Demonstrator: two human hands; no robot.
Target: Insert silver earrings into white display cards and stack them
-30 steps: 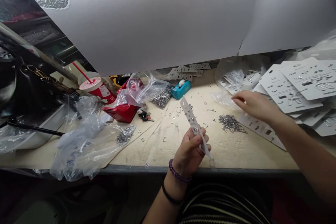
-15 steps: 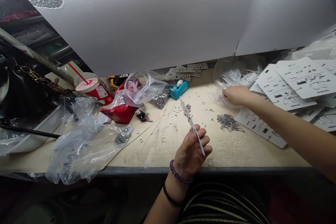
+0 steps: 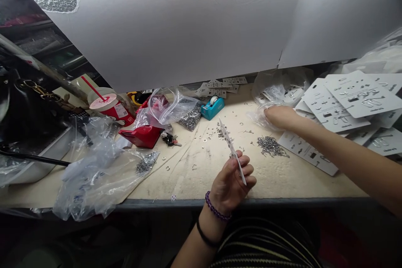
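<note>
My left hand (image 3: 231, 182) is closed on a white jewelry card (image 3: 231, 148), pinched between thumb and fingers and seen almost edge-on above the table. Small metal pieces show on the card's face. My right hand (image 3: 279, 117) reaches to a clear plastic bag (image 3: 259, 116) at the right; its fingers point down into the bag's folds and are mostly hidden, so their grip does not show. Between the hands lies a heap of small silver jewelry pieces (image 3: 271, 145). A smaller cluster of metal bits (image 3: 222, 130) is behind the held card.
Overlapping white jewelry cards (image 3: 345, 117) are piled at the right, under my right forearm. A teal tape dispenser (image 3: 212, 108), a red dispenser (image 3: 141, 136), keys (image 3: 169, 138), clear bags (image 3: 91, 176) and a red cup (image 3: 114, 109) stand or lie to the left. A white panel (image 3: 188, 29) overhangs the back.
The view has shifted slightly. My left hand still holds the card, almost unmoved; my right hand stays at the plastic bag, a little farther in.
</note>
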